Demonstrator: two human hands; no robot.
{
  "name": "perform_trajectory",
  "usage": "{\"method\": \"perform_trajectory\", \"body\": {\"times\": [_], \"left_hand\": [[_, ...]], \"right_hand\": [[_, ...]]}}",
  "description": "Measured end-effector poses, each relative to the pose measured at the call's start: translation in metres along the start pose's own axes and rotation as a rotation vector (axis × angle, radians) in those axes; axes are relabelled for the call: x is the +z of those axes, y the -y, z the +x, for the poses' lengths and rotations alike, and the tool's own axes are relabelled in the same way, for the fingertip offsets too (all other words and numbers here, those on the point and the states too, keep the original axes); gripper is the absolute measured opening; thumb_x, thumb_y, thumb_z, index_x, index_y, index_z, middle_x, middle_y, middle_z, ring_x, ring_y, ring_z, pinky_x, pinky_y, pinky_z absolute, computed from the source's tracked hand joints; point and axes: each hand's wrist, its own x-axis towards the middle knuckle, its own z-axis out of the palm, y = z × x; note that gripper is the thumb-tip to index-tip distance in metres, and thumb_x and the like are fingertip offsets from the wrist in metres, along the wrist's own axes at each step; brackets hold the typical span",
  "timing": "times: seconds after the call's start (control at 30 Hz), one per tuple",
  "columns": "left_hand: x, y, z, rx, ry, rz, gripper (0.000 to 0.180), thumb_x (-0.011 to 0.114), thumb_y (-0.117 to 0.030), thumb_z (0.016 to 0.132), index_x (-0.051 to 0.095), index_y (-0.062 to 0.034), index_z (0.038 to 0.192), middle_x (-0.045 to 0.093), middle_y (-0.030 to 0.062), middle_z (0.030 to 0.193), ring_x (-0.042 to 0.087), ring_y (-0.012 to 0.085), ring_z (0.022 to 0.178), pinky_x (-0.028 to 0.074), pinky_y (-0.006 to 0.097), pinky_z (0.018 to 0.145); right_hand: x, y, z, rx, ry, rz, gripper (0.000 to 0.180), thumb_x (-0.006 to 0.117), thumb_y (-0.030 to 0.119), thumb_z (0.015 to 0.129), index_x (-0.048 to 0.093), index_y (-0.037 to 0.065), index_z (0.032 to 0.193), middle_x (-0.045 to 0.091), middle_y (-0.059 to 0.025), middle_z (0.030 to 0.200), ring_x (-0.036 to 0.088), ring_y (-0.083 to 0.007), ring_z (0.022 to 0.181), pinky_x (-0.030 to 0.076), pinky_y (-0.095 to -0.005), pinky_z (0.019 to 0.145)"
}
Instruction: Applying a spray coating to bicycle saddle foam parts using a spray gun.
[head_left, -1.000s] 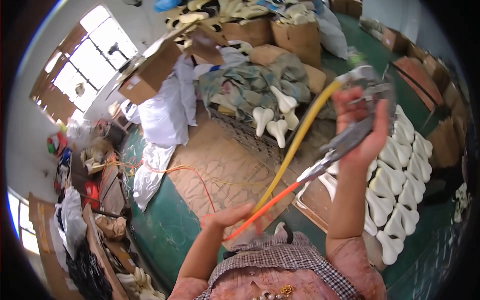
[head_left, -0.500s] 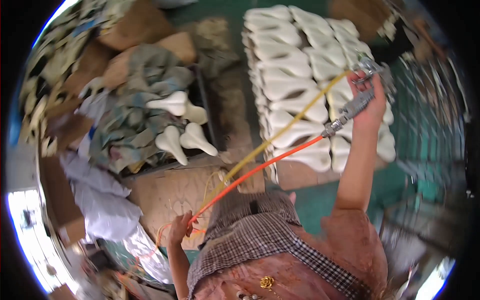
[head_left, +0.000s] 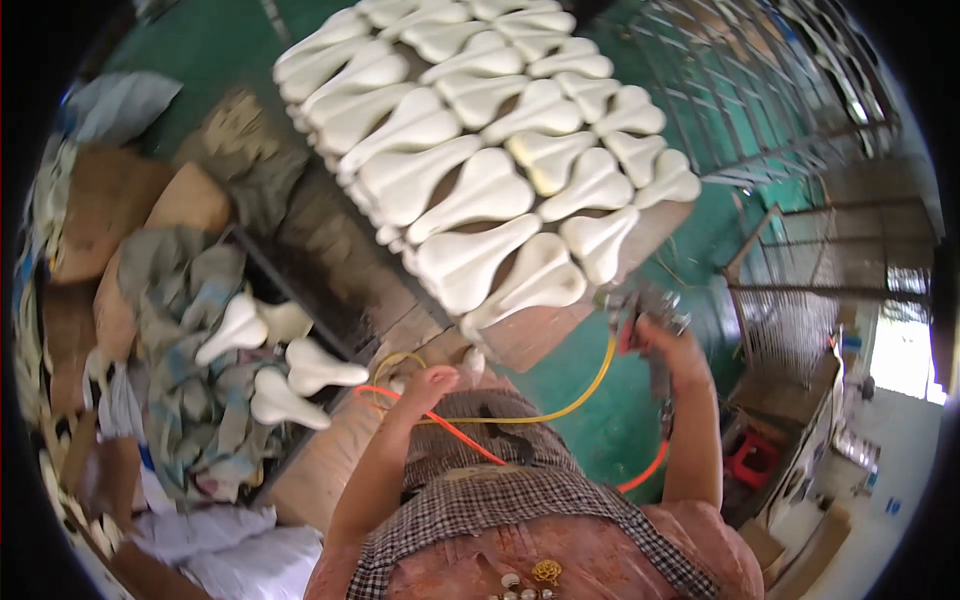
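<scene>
In my right hand [head_left: 655, 340] is a metal spray gun [head_left: 645, 305], gripped beside the near right corner of the saddle rows. A yellow hose [head_left: 590, 393] loops from the gun across my apron, and an orange hose [head_left: 642, 472] hangs below it. My left hand [head_left: 432, 382] is in front of my waist, its fingers loosely extended and slightly blurred. The orange hose passes behind my left wrist, not visibly within the fingers. Ahead, white bicycle saddles [head_left: 487, 195] lie in close rows on a brown board [head_left: 540, 335]; one has a yellowish patch.
On the left, several loose white saddles [head_left: 320, 366] rest on crumpled grey-green cloth [head_left: 190, 370] beside a dark edge [head_left: 300, 300]. White plastic bags [head_left: 220, 550] and cardboard [head_left: 105, 205] surround it. At right are metal racks [head_left: 760, 90] and a red stool [head_left: 752, 458] on green floor.
My view has turned rightward. My right hand has come down and nearer with the spray gun, from above the saddles to beside them. My left hand has risen and appears to have let go of the orange hose.
</scene>
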Motion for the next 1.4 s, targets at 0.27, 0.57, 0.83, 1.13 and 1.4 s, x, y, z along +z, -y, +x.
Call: {"method": "perform_trajectory", "body": {"times": [0.27, 0.57, 0.83, 1.13, 1.4], "left_hand": [[0.113, 0.001, 0.164, -0.339, 0.043, -0.859, 0.014, 0.051, -0.005, 0.086, 0.054, 0.0009, 0.098, 0.061, 0.0128, 0.094, 0.063, 0.0269, 0.083, 0.052, 0.037, 0.075], [0.051, 0.014, 0.11, -0.403, 0.085, 0.031, 0.019, 0.061, -0.016, 0.081, 0.06, -0.0037, 0.095, 0.064, 0.0068, 0.084, 0.063, 0.0147, 0.073, 0.05, 0.028, 0.063], [-0.196, 0.16, -0.071, -0.354, -1.45, -0.256, 0.027, 0.07, -0.022, 0.073, 0.058, -0.005, 0.089, 0.057, 0.0064, 0.074, 0.055, 0.0214, 0.061, 0.047, 0.033, 0.056], [-0.196, 0.183, 0.056, -0.611, -1.153, -0.676, 0.058, 0.082, -0.046, 0.063, 0.057, -0.0053, 0.095, 0.059, 0.0114, 0.089, 0.057, 0.0267, 0.066, 0.044, 0.037, 0.047], [-0.166, 0.14, -0.041, -0.342, -0.736, -0.752, 0.037, 0.075, -0.026, 0.071, 0.059, -0.009, 0.101, 0.06, 0.005, 0.086, 0.06, 0.0221, 0.075, 0.05, 0.037, 0.062]], "right_hand": [[-0.061, -0.098, -0.072, 0.121, -0.188, 0.222, 0.028, 0.061, 0.013, 0.085, 0.058, 0.0, 0.109, 0.062, -0.0083, 0.09, 0.062, -0.0182, 0.077, 0.053, -0.0329, 0.069], [-0.046, -0.117, -0.066, 0.09, -0.177, 0.18, 0.03, 0.057, 0.014, 0.086, 0.055, -0.002, 0.112, 0.06, -0.0081, 0.085, 0.061, -0.0179, 0.075, 0.055, -0.0335, 0.069], [0.061, -0.132, -0.02, 0.253, 0.212, 0.037, 0.027, 0.059, 0.014, 0.085, 0.057, -0.001, 0.107, 0.06, -0.0069, 0.083, 0.061, -0.0162, 0.071, 0.053, -0.0314, 0.067], [0.124, -0.188, -0.047, 0.323, 0.146, 0.025, 0.039, 0.065, 0.007, 0.083, 0.052, -0.002, 0.119, 0.061, -0.0047, 0.086, 0.06, -0.0138, 0.073, 0.052, -0.0298, 0.068], [0.106, -0.213, -0.105, 0.309, 0.013, 0.11, 0.035, 0.066, 0.013, 0.084, 0.054, -0.001, 0.114, 0.061, -0.0037, 0.082, 0.06, -0.0126, 0.072, 0.051, -0.0282, 0.067]]}}
